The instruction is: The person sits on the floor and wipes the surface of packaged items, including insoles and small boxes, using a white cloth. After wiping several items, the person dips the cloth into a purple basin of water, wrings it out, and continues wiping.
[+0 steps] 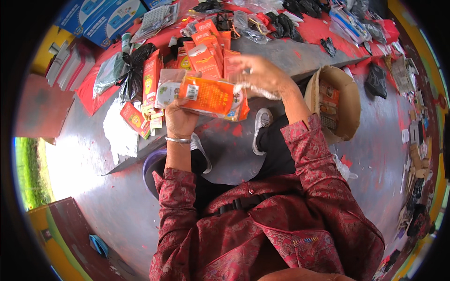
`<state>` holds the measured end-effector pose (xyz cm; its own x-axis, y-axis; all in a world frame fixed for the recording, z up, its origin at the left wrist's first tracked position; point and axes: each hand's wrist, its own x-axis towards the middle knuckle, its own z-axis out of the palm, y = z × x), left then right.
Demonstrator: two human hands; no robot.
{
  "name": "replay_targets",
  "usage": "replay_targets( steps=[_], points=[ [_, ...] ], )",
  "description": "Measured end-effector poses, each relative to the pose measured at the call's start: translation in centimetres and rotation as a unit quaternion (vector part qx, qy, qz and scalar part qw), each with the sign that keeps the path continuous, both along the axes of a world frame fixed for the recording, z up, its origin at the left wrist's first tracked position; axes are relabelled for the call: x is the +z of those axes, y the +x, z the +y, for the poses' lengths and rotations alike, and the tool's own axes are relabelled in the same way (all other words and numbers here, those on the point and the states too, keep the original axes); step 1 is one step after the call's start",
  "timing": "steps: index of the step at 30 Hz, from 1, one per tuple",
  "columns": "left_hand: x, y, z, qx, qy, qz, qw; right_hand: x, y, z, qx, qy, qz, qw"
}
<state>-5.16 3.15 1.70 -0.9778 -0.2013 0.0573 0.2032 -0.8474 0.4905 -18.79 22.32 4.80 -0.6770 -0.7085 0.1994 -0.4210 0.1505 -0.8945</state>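
Observation:
My left hand (pixel 181 121), with a metal bangle at the wrist, grips a small stack of plastic packets. On top is an orange packet (pixel 211 96) bearing a barcode and writing; a clear packet (pixel 168 92) with printed discs sticks out at its left end. My right hand (pixel 262 72) is raised just beyond the right end of the stack. It is blurred by motion, so its grip is unclear. White cloth (pixel 258 90) shows along its lower side. Behind the hands lies a pile of orange printed packs (pixel 204 59). A mango-printed pack (pixel 135 119) lies left of my left hand.
A cut-down cardboard container (pixel 351 109) at right holds orange packs (pixel 328 98). A purple-rimmed tub (pixel 149 168) stands by my left knee. Black plastic bags (pixel 132 77), white paper (pixel 119 130), stacked books (pixel 72 66) and blue boxes (pixel 116 21) lie left and back.

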Motion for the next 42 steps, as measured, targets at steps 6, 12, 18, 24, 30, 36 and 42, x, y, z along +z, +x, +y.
replay_targets(
  steps=[6, 12, 18, 24, 30, 36, 42],
  points=[
    [-0.6, 0.2, -0.4, 0.024, 0.074, -0.025, 0.997, -0.2, 2.5, -1.5, 0.091, 0.037, -0.240, 0.966],
    [-1.9, 0.4, 1.6, 0.000, 0.027, -0.101, 0.994, 0.1, 3.7, -2.5, 0.100, 0.003, -0.326, 0.940],
    [-0.8, 0.4, 1.7, -0.014, -0.017, -0.120, 0.993, 0.8, 0.7, -0.2, -0.075, 0.076, -0.141, 0.984],
    [-0.4, 1.4, 3.4, -0.116, -0.103, -0.094, 0.983, 2.4, 4.3, -4.2, -0.064, -0.187, 0.140, 0.970],
    [1.2, 2.2, 4.1, -0.156, -0.089, -0.083, 0.980, -1.4, -1.6, -4.5, -0.253, -0.129, 0.112, 0.952],
    [1.9, 2.4, 4.0, -0.143, -0.076, -0.068, 0.984, -1.4, -4.3, -0.6, -0.326, -0.332, -0.255, 0.848],
    [1.5, 2.1, 3.9, -0.126, -0.115, -0.086, 0.982, 1.9, -1.2, 0.8, -0.207, -0.426, -0.402, 0.783]
  ],
)
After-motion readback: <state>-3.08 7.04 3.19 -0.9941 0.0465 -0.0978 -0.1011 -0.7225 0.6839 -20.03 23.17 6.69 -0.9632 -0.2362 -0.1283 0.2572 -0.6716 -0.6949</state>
